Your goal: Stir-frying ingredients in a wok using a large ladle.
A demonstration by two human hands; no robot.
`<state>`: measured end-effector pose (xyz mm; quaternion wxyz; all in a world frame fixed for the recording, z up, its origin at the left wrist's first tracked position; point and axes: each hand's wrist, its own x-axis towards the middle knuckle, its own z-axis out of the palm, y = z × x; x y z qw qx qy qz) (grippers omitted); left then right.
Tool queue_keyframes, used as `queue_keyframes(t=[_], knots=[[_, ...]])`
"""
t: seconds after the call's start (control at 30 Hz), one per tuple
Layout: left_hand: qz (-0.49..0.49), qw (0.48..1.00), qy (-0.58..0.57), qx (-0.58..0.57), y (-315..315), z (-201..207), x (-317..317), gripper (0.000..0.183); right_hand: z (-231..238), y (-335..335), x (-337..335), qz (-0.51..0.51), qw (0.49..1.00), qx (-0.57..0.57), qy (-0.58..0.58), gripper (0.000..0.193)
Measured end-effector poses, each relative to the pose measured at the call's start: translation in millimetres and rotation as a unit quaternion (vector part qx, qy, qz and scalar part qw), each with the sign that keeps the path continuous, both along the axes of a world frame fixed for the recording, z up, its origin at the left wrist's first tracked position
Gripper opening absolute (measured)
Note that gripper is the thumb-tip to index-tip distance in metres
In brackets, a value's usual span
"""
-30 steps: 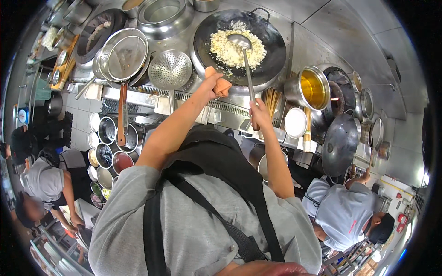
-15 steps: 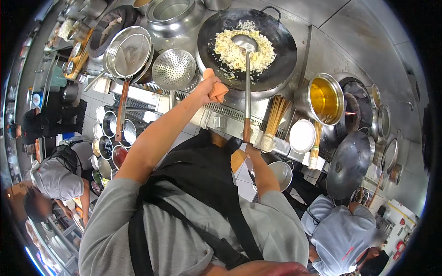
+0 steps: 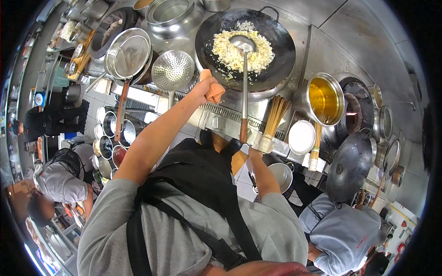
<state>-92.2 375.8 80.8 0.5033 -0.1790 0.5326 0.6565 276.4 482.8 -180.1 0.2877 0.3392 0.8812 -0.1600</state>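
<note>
A large black wok [image 3: 282, 55] holds fried rice with yellow bits of egg [image 3: 225, 51]. The bowl of a metal ladle [image 3: 245, 83] rests in the rice, its long handle with a wooden end pointing toward me over the wok's near rim. My left hand [image 3: 205, 88] is closed round a folded orange cloth [image 3: 215, 93] at the wok's near left edge; what lies under the cloth is hidden. Just to the right of and below the ladle's wooden end is my right hand [image 3: 253, 152]. Its fingers are hidden, and I cannot tell whether they touch the handle.
Left of the wok lie a perforated strainer [image 3: 173, 70] and a wire sieve [image 3: 127, 53]. To the right are a bamboo brush [image 3: 277, 112], a white round container [image 3: 302, 138], a pot of yellow oil [image 3: 322, 103] and an upright dark wok [image 3: 349, 168]. Co-workers stand at both sides.
My right hand has shifted slightly away from the ladle's wooden end. The left hand still grips the cloth at the wok. The person at the left has moved their arms a little.
</note>
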Motion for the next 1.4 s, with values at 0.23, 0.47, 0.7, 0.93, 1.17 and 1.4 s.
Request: queue_keyframes(t=[0.23, 0.47, 0.7, 0.93, 1.17, 1.4], knots=[[0.002, 1.000, 0.024, 0.009, -2.6, -11.4, -4.9, 0.018, -53.5, 1.6, 15.0, -0.043, 0.997, 0.022, 0.066, 0.060], [0.005, 0.999, 0.023, 0.023, -1.4, -16.6, -2.2, 0.020, -25.8, -2.3, 23.4, -0.059, 0.995, 0.009, 0.086, 0.060], [-0.002, 1.000, 0.015, 0.020, -8.8, -16.1, -5.0, 0.021, 170.1, -4.7, -55.1, -0.228, 0.773, -0.590, 0.056, 0.050], [0.016, 0.999, -0.010, 0.035, -0.2, -20.6, -6.4, 0.023, 333.1, -16.4, -176.7, -0.295, 0.801, -0.350, 0.386, 0.023], [0.061, 0.998, 0.006, 0.034, 9.4, -26.7, -2.5, 0.024, 391.1, -34.5, -104.5, -0.318, 0.800, -0.450, 0.238, 0.015], [0.056, 0.996, -0.035, 0.057, 2.9, -4.8, 1.0, 0.025, 353.9, -7.1, -141.3, -0.069, 0.934, -0.056, 0.346, 0.038]])
